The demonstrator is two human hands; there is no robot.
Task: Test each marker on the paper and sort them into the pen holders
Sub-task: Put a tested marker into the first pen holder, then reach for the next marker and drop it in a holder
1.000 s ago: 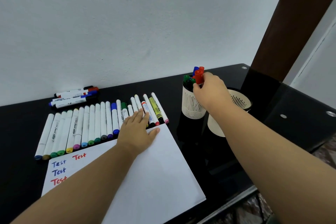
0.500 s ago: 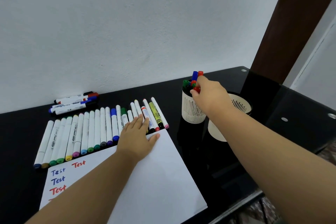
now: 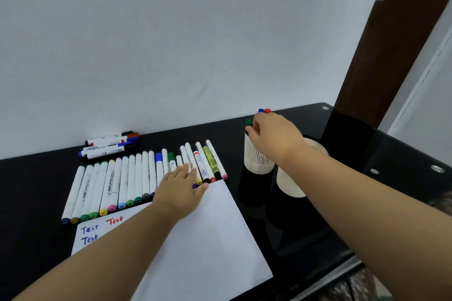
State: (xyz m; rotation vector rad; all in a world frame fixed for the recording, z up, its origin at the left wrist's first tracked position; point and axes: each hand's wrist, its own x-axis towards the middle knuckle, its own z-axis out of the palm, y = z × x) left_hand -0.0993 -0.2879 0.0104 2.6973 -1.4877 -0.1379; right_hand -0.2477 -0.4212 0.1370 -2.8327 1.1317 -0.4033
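Sorting | right hand (image 3: pixel 274 133) curled over markers atop slotted holder (image 3: pixel 256 159), seating one, grip unclear | left hand (image 3: pixel 179 187) lay flat, steadying paper (image 3: pixel 210 239) left of holder

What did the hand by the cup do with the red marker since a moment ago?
The right hand pushed the red marker it was gripping down into the slotted pen holder; that marker is now hidden behind the hand, and whether it has let go cannot be seen. The left hand stayed flat on the paper, and the row of markers did not move.

Head-worn view, forward and down
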